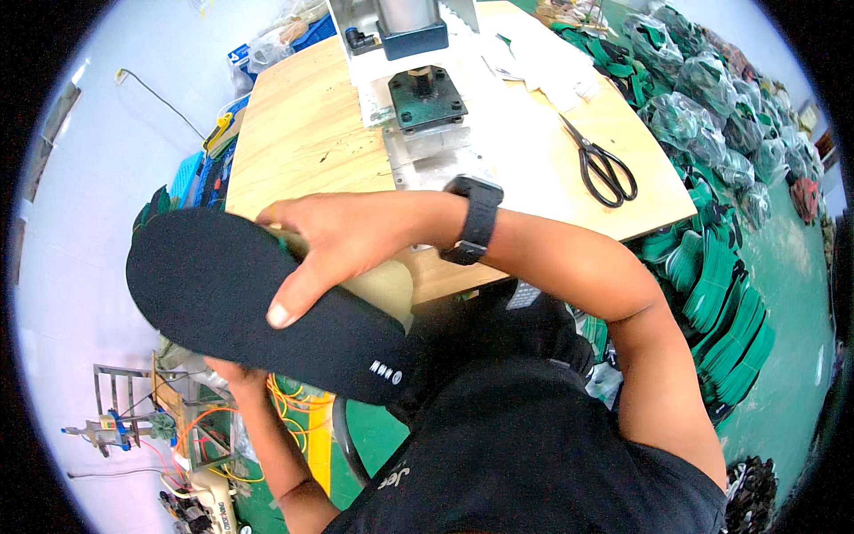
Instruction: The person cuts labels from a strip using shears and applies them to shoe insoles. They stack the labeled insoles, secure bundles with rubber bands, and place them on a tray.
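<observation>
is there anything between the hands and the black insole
No, nothing visible. The right hand lies directly on top of the black insole, thumb across its face, and the left hand grips its lower edge from beneath, mostly hidden by it.

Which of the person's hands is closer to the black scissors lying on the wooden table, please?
The right hand, gripping the black insole from above, is nearer the scissors; the left hand is under the insole, farther away.

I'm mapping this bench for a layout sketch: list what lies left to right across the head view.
Black insole → right hand gripping it → black wristwatch → black scissors on the wooden table → stacks of green insoles.
</observation>
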The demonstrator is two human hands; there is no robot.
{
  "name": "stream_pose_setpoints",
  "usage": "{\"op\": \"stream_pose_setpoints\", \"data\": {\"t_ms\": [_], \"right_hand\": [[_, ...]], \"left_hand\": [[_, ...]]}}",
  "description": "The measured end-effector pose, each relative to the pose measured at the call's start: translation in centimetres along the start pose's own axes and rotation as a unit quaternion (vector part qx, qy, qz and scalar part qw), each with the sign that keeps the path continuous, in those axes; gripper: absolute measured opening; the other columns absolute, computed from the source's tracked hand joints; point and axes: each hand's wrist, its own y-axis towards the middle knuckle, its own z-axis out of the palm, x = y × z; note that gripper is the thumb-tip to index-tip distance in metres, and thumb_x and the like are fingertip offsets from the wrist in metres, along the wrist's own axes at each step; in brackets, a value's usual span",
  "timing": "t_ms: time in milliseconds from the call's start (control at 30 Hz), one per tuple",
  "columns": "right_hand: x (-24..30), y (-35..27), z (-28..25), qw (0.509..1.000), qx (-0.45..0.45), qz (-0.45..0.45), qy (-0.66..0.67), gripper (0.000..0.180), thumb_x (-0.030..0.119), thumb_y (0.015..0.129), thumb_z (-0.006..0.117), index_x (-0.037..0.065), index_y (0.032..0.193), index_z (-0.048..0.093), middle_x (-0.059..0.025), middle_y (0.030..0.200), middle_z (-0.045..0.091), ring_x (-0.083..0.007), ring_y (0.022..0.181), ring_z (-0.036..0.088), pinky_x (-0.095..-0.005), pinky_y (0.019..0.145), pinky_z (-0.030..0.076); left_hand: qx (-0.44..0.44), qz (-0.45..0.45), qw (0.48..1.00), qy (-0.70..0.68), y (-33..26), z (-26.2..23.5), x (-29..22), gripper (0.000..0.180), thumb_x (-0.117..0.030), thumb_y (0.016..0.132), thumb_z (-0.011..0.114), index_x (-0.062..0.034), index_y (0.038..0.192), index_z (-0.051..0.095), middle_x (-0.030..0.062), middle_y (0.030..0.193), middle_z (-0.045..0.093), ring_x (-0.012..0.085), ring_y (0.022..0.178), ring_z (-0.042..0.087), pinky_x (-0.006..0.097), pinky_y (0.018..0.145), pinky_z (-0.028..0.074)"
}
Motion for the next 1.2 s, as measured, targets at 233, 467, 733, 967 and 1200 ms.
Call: {"op": "stream_pose_setpoints", "data": {"t_ms": [233, 467, 733, 967, 1200], "right_hand": [[-0.4, 4.4, 1.2, 0.992, -0.011, -0.067, -0.106, 0.089, 0.043, 0.058, 0.083, -0.014, 0.115, 0.045, -0.0247, 0.1, 0.061, -0.0315, 0.092, 0.062, -0.0335, 0.081, 0.049], [-5.7, 2.9, 1.3, 0.856, -0.024, 0.015, -0.516, 0.099, 0.038, 0.058, 0.08, -0.011, 0.129, 0.033, -0.0293, 0.115, 0.05, -0.0415, 0.113, 0.046, -0.0436, 0.097, 0.035], [-4.2, 5.3, 1.3, 0.837, 0.006, -0.001, -0.547, 0.097, 0.034, 0.059, 0.08, -0.005, 0.134, 0.031, -0.0253, 0.123, 0.045, -0.0407, 0.117, 0.04, -0.0432, 0.103, 0.03], [-5.5, 5.3, 0.2, 0.854, 0.051, -0.003, -0.517, 0.095, 0.031, 0.059, 0.08, -0.006, 0.133, 0.032, -0.0255, 0.124, 0.046, -0.0398, 0.116, 0.044, -0.0417, 0.102, 0.034], [-6.5, 6.8, 0.2, 0.851, 0.045, 0.043, -0.521, 0.104, 0.034, 0.056, 0.083, -0.005, 0.136, 0.029, -0.0267, 0.13, 0.042, -0.04, 0.121, 0.041, -0.0419, 0.103, 0.032]], "left_hand": [[0.103, -0.141, 0.979, 0.106, -5.8, -3.2, 10.1, 0.048, -0.02, 0.082, 0.058, -0.0008, 0.126, 0.051, 0.0159, 0.127, 0.053, 0.0311, 0.118, 0.049, 0.044, 0.101, 0.037], [0.058, -0.14, 0.957, -0.246, 0.1, -0.5, 3.7, 0.117, -0.071, 0.062, 0.065, -0.0022, 0.145, 0.021, 0.0183, 0.15, 0.021, 0.031, 0.14, 0.017, 0.047, 0.113, 0.012], [0.098, -0.134, 0.976, -0.142, -0.3, 1.6, 2.3, 0.14, -0.049, 0.045, 0.086, -0.0049, 0.148, 0.001, 0.0206, 0.153, 0.004, 0.0327, 0.142, 0.008, 0.044, 0.114, 0.011], [0.132, -0.109, 0.979, -0.114, 0.9, 1.8, 3.5, 0.133, -0.043, 0.045, 0.086, -0.0034, 0.147, 0.01, 0.0213, 0.152, 0.015, 0.0315, 0.142, 0.009, 0.04, 0.114, 0.012], [0.209, -0.186, 0.933, -0.225, 1.7, 2.0, 2.1, 0.121, -0.046, 0.054, 0.082, -0.0012, 0.146, 0.017, 0.0193, 0.139, 0.04, 0.0304, 0.13, 0.037, 0.039, 0.108, 0.026]]}}
